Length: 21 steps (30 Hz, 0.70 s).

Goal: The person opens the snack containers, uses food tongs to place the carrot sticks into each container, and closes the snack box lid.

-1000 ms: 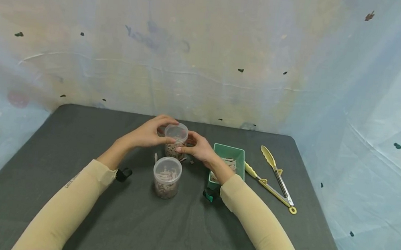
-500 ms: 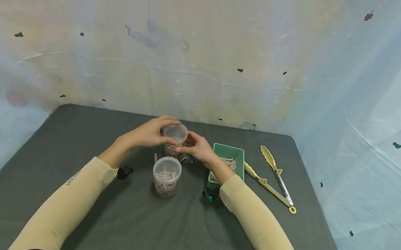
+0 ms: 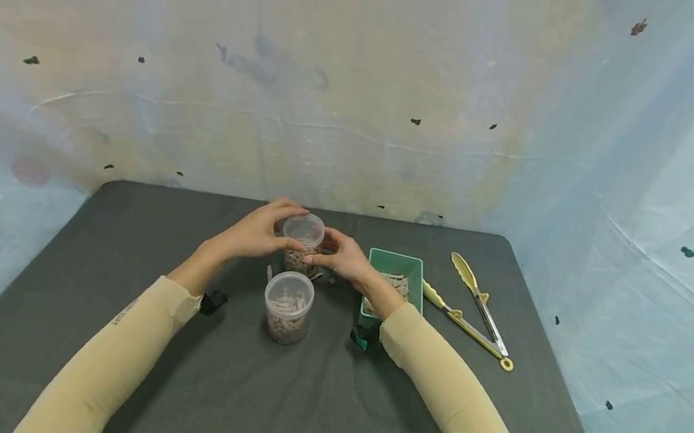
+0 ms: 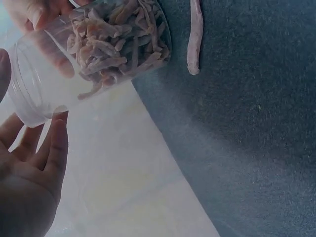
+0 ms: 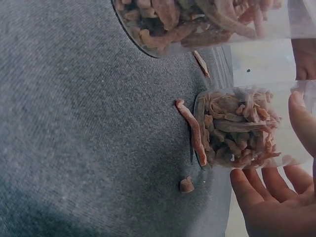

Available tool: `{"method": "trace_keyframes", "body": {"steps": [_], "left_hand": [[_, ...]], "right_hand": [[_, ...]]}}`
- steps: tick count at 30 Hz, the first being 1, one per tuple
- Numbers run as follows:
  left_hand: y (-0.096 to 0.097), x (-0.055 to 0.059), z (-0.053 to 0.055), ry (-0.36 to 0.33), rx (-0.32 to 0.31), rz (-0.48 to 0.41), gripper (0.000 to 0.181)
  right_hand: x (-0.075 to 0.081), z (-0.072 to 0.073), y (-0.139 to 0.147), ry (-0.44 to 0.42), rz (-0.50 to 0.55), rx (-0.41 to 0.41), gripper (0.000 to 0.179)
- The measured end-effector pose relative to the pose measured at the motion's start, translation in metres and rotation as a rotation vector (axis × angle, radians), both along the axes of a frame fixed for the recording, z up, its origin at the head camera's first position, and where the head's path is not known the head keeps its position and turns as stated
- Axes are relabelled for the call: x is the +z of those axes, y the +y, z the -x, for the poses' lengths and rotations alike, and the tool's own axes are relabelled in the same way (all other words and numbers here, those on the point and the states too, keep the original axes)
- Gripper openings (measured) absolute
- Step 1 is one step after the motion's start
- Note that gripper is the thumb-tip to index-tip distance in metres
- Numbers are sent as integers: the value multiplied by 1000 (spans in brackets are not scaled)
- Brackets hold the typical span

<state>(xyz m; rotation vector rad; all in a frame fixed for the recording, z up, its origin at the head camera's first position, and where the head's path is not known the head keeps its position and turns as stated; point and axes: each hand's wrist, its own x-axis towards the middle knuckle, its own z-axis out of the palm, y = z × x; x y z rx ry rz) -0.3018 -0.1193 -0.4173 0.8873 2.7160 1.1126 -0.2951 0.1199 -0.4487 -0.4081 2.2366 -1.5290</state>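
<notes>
Both hands are at the farther clear plastic jar [image 3: 295, 260], part full of pinkish-brown strips. My left hand [image 3: 251, 230] grips its upper rim, fingers behind and thumb in front. Lower on the right side, my right hand [image 3: 346, 255] holds the jar between thumb and fingers. A translucent band circles the jar's top in the left wrist view; I cannot tell whether it is a lid. Nearer to me stands a second clear jar [image 3: 287, 317] with similar strips, untouched. A loose strip [image 5: 192, 128] lies against the held jar's base, with a small chunk [image 5: 186, 184] close by.
Under the right forearm is a green tray [image 3: 397, 257] holding more strips. Yellow-tipped tongs [image 3: 475, 319] lie spread at its right. Another loose strip [image 4: 195, 42] lies left of the jars. The dark tabletop [image 3: 211, 385] ends at a plastic sheet [image 3: 357, 106] behind.
The hands and held jar stay nearly in place, with only a slight shift of the left fingers on the rim. Everything else is unmoved.
</notes>
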Motion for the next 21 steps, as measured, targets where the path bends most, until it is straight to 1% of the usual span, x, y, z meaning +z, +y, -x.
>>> {"method": "trace_keyframes", "body": {"steps": [6,9,12,15,18,21], "left_hand": [[-1,-2,-1,-2,-30,12,73],[-3,-1,0,9,-11,34,79],[-9,4,0,19,47,76,86],[-18,11,-5,61,120,154,90],[-31,17,-15,126,194,241,92],[-47,22,-26,173,263,298,94]], "right_hand": [[2,1,-2,20,-19,8,73],[8,2,-3,41,-26,4,78],[21,0,1,78,-54,-17,83],[36,-6,13,144,-103,-40,83],[49,-14,34,251,-164,-50,77],[61,-24,62,379,-252,-64,73]]}}
